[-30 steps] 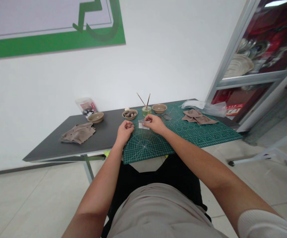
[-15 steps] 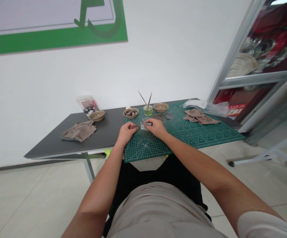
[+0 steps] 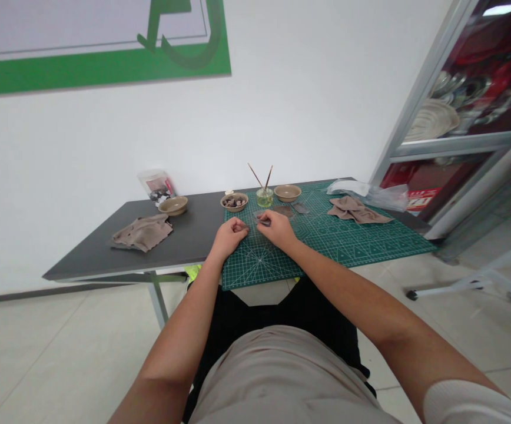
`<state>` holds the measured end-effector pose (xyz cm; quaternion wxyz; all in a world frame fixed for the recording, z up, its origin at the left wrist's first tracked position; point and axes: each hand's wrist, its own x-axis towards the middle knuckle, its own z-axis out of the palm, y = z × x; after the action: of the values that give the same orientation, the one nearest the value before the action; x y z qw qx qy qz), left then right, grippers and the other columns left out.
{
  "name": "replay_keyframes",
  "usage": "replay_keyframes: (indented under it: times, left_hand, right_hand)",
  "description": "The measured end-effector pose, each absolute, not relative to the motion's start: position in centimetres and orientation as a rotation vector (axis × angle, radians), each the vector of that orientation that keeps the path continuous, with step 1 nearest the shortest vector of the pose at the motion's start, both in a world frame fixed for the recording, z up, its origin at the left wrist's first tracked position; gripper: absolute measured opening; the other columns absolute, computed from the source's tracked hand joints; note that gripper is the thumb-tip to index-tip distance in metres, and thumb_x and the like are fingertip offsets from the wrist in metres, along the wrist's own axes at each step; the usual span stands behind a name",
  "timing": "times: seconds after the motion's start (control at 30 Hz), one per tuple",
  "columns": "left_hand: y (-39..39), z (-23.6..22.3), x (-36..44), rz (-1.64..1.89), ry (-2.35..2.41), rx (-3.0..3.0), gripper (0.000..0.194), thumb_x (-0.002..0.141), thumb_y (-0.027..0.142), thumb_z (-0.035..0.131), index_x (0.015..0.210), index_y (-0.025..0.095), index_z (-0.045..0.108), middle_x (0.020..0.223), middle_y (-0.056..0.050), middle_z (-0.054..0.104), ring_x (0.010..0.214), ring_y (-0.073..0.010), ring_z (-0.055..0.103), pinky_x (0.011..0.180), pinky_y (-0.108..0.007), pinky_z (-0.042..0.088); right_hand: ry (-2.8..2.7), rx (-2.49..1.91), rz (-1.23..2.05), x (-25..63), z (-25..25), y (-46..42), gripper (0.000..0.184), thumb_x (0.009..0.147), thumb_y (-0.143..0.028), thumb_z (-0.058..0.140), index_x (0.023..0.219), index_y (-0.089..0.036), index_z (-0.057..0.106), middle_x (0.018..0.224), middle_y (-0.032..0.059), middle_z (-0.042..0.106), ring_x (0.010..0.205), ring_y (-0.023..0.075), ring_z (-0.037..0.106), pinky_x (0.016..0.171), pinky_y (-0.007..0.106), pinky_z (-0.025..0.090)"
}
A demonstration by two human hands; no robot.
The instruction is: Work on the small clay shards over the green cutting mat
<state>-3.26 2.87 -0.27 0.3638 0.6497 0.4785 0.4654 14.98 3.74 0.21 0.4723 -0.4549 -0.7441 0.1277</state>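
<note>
The left hand (image 3: 230,235) pinches a small dark fragment (image 3: 247,227) near the far edge of the green cutting mat (image 3: 370,247), the right hand's (image 3: 274,228) pinch hides its contents, and a fumbled grip could drop the fragment.

Hands (image 3: 273,229) close together on a green cutting mat (image 3: 352,247)
</note>
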Motion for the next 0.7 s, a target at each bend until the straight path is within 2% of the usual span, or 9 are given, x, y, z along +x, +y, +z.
replay_keyframes:
  times: [0.1,0.27,0.5,0.7]
  left_hand:
    - [2.9,-0.4,-3.3,1.177,1.213,1.695,0.016,0.068,0.027,0.068,0.077,0.018,0.058,0.06,0.005,0.055,0.055,-0.0107,0.049,0.054,-0.023,0.037]
    - [3.1,-0.4,-3.4,1.144,1.195,1.718,0.016,0.069,0.028,0.067,0.078,0.018,0.059,0.065,0.002,0.061,0.059,-0.0122,0.054,0.058,-0.024,0.04]
    - [2.9,-0.2,-3.3,1.132,1.218,1.724,0.017,0.068,0.028,0.068,0.077,0.018,0.059,0.066,0.002,0.062,0.06,-0.0125,0.054,0.059,-0.024,0.042]
    - [3.2,-0.5,-3.5,1.135,1.22,1.783,0.016,0.068,0.025,0.065,0.079,0.017,0.057,0.064,0.005,0.056,0.058,-0.0101,0.05,0.057,-0.022,0.038]
  right_hand:
    - [-1.872,-1.058,0.358,14.6,0.0,3.6,0.017,0.073,-0.014,0.058,0.068,-0.023,0.044,0.095,0.0062,0.071,0.096,0.021,0.065,0.082,0.032,0.047]
    - [-1.964,-0.981,0.359,14.3,-0.2,3.3,0.015,0.072,-0.015,0.051,0.071,-0.024,0.038,0.087,0.0042,0.062,0.09,0.0195,0.058,0.078,0.03,0.042]
    - [-1.927,-0.9,0.313,14.6,-0.4,3.7,0.012,0.072,-0.02,0.055,0.071,-0.022,0.044,0.081,0.0016,0.05,0.083,0.0181,0.05,0.08,0.03,0.04]
    - [-1.876,-0.906,0.5,14.8,-0.9,4.6,0.025,0.071,-0.038,0.07,0.079,-0.019,0.055,0.084,0.0015,0.054,0.085,0.0186,0.053,0.082,0.033,0.042]
